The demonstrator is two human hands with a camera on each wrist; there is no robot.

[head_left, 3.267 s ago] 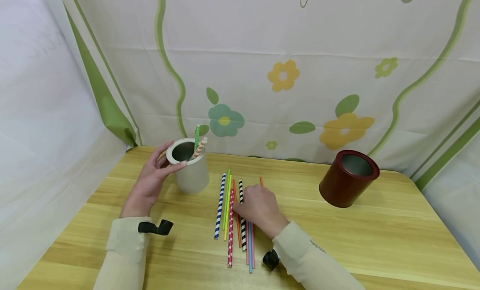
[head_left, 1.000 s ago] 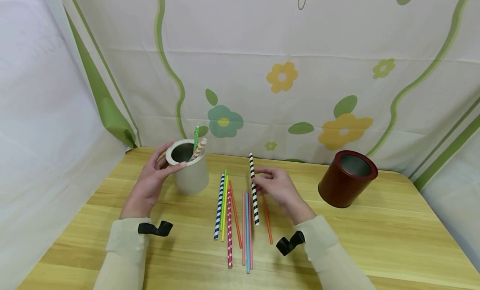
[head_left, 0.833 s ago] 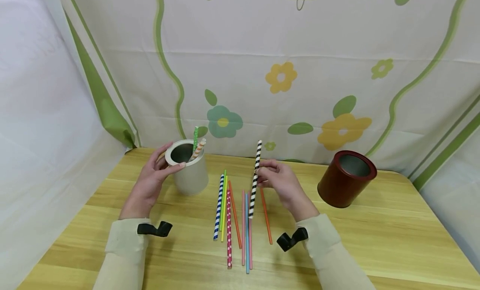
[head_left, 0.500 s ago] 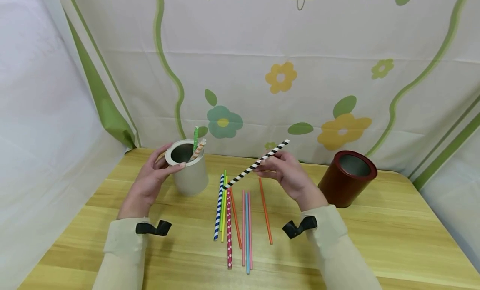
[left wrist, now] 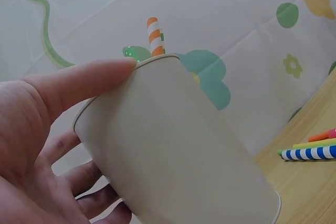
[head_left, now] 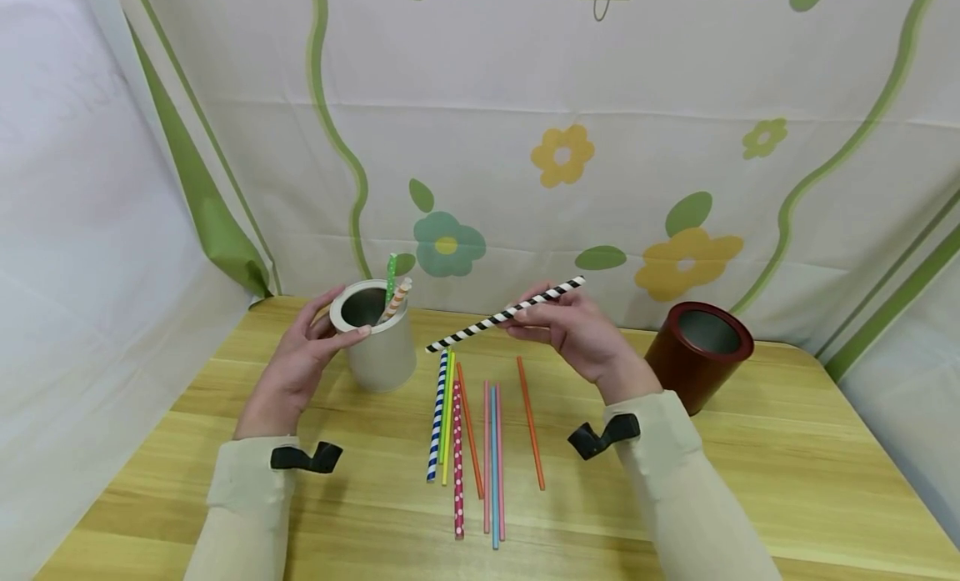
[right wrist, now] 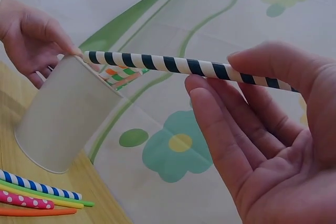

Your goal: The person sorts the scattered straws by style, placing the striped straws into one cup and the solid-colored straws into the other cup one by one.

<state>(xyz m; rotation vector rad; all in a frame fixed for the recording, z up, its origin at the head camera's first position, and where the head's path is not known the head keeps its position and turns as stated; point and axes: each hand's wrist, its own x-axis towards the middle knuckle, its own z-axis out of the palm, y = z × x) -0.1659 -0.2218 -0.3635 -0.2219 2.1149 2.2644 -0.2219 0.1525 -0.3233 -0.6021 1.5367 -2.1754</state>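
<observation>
My left hand holds the off-white can at its rim, thumb on the near side and fingers around the left. A green dotted straw and an orange-striped straw lean inside it; the left wrist view shows the striped one above the rim. Between thumb and fingers, my right hand pinches a black-and-white striped straw in the air. It slants, its lower end pointing left to the can. In the right wrist view the straw overlaps the rim; contact there cannot be told.
Several straws lie mid-table, among them a blue-striped one, a pink dotted one, a light blue one and an orange one. A dark red can stands right, partly behind my right wrist. A patterned cloth hangs behind.
My right hand has taken the black-and-white straw from the group, raised it and turned it from near upright to a slant toward the off-white can. The left hand keeps its hold.
</observation>
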